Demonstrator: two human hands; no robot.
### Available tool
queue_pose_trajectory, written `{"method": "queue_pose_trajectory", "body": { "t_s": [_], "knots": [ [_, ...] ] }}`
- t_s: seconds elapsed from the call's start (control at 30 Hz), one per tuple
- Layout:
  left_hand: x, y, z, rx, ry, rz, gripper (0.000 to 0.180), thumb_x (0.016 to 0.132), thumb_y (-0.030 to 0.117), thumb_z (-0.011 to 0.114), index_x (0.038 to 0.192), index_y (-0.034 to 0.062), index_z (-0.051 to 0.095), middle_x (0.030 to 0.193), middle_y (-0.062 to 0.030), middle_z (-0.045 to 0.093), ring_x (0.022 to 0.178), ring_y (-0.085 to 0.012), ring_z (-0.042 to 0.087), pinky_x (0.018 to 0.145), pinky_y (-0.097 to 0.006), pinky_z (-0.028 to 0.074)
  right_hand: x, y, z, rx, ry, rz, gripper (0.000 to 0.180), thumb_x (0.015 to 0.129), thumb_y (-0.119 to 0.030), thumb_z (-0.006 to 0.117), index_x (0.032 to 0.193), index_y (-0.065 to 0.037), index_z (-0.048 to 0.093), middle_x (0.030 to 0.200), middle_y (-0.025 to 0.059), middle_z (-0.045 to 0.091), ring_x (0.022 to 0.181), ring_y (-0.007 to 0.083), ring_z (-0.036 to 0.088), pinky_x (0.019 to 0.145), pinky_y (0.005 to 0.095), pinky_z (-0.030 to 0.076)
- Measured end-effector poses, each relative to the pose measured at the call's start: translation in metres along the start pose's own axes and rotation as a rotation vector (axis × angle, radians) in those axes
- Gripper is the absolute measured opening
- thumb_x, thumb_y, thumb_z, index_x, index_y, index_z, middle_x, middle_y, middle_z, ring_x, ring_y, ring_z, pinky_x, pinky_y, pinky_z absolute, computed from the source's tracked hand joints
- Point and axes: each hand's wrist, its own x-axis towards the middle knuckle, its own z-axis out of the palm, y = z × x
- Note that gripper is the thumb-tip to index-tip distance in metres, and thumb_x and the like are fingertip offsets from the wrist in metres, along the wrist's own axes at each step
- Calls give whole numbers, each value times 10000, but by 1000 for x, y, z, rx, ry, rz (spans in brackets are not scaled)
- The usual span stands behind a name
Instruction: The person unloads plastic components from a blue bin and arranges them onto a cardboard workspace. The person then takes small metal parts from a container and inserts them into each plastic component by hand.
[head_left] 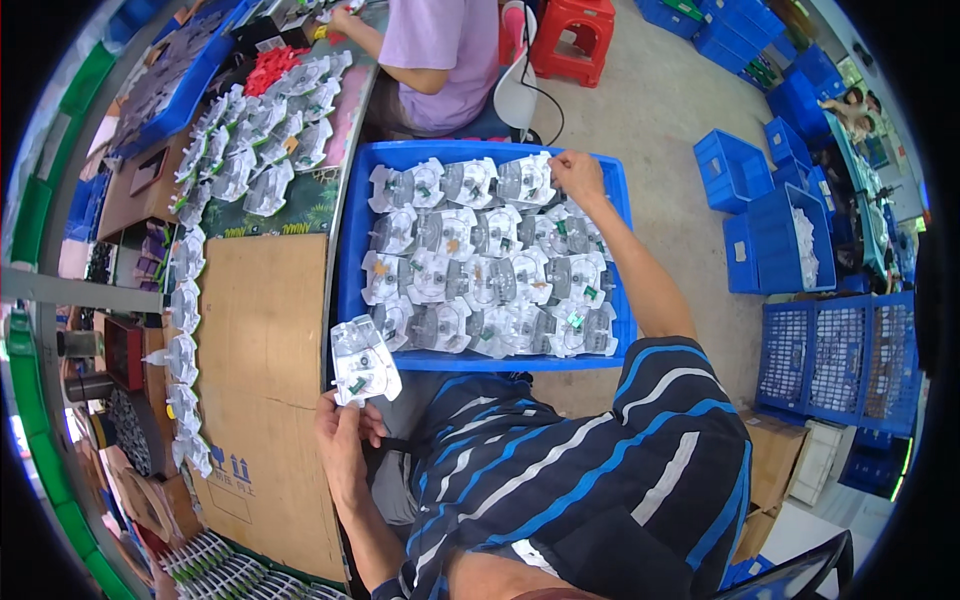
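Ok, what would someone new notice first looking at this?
Probably the big blue plastic crate at centre, packed with rows of clear plastic blister packs. The right hand reaches to its far edge, touching one, while the left hand holds up a single clear pack near the brown cardboard sheet.

clear blister pack with green part (362, 362) pinched in left hand (340, 435) | rows of like clear packs (490, 265) in blue crate (350, 250), right hand (577, 175) on far row | more clear packs (262, 135) on bench beyond left hand | flat brown cardboard (262, 330) just left of left hand
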Motion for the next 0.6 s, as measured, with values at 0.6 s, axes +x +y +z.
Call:
{"method": "queue_pose_trajectory", "body": {
  "t_s": [0.6],
  "knots": [
    [52, -15, 92, -59, -220, -114, 165, 933, 96, 480, 1059, -7, 507, 813, -128, 671, 601, -175, 641, 494, -254, 466, -179, -136, -23, 523, -593, 23, 373, 952, -272, 623, 1237, -35, 582, 785, 98, 665, 741, 131, 642, 662, 309, 507]
  ]
}}
